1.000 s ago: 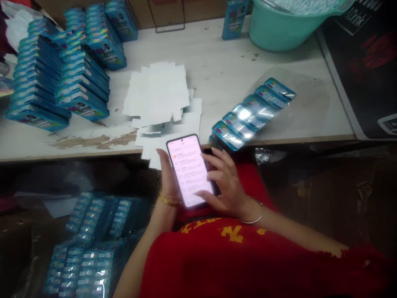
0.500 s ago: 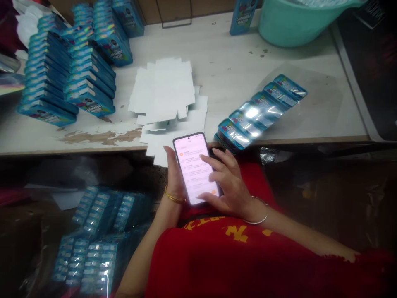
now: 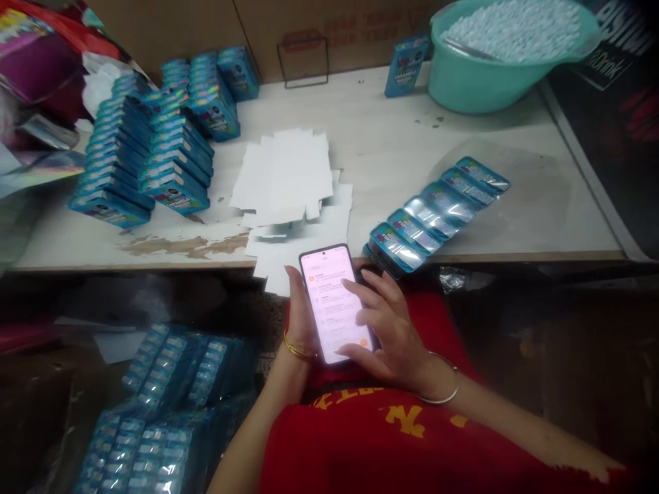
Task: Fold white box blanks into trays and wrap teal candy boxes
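Note:
A smartphone (image 3: 334,309) with a lit, pinkish-white screen of text lines lies in my left hand (image 3: 301,315), the thumb along its left edge and the other fingers hidden beneath. My right hand (image 3: 388,329) hovers over the phone's right side with its fingers apart, the index fingertip at the screen. Just beyond the phone, flat white cardboard blanks (image 3: 285,182) lie in a loose pile reaching over the table's front edge. To the right of them is a slanting row of blue tins (image 3: 432,213) under clear, shiny film.
Blue boxes (image 3: 175,182) stand stacked at the table's left, and one upright box (image 3: 406,65) is at the back. A teal tub (image 3: 478,86) holds small pale pieces. Below the table at left are wrapped blue packs (image 3: 165,425). A wire stand (image 3: 303,63) leans at the back.
The view has tipped upward, so the table and hands appear lower and more of the tub's contents shows. Both hands keep nearly the same pose at the phone.

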`<state>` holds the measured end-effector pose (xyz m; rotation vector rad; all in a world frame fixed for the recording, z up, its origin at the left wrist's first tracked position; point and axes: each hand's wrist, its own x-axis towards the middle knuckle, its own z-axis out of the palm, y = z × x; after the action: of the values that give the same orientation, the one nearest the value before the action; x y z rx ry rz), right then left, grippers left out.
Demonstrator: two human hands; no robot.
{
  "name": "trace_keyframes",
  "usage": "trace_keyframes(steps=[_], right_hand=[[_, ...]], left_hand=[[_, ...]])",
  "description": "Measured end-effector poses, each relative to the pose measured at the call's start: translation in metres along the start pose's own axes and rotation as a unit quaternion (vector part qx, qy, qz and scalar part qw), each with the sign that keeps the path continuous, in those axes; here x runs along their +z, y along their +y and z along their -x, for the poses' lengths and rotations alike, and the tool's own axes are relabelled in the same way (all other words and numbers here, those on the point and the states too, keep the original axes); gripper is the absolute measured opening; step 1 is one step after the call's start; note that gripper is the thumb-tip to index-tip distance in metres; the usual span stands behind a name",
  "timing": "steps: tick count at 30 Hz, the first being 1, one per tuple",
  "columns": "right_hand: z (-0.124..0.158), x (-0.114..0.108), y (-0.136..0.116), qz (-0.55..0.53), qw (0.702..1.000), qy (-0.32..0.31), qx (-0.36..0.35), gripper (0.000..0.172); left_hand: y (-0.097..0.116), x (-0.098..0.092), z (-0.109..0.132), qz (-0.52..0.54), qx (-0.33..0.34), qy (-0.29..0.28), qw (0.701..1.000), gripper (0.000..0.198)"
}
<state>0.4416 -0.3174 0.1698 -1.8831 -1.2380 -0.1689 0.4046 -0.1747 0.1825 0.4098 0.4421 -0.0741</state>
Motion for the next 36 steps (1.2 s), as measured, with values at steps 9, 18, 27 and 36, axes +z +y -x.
trace_keyframes(steps=[9, 18, 27, 36], right_hand=[[0.0005, -0.0001, -0.001, 0.004, 1.0, -0.012, 0.002, 0.028], [0.0023, 0.0002, 0.0002, 0.017, 1.0, 0.007, 0.0, 0.032], [0.0039, 0.0003, 0.0009, 0.015, 1.0, 0.024, 0.005, 0.029], [0.0033, 0.0006, 0.0004, 0.014, 1.0, 0.015, 0.012, 0.029]], left_hand=[[-0.0014, -0.0044, -0.0001, -0.011, 0.023, 0.013, 1.0, 0.089], [-0.0015, -0.0043, -0.0011, 0.007, 0.018, -0.025, 0.999, 0.091], [0.0009, -0.0032, -0.0008, 0.006, 0.021, -0.009, 1.0, 0.095], [0.0026, -0.0063, 0.0, -0.014, 0.029, -0.011, 0.999, 0.095]])
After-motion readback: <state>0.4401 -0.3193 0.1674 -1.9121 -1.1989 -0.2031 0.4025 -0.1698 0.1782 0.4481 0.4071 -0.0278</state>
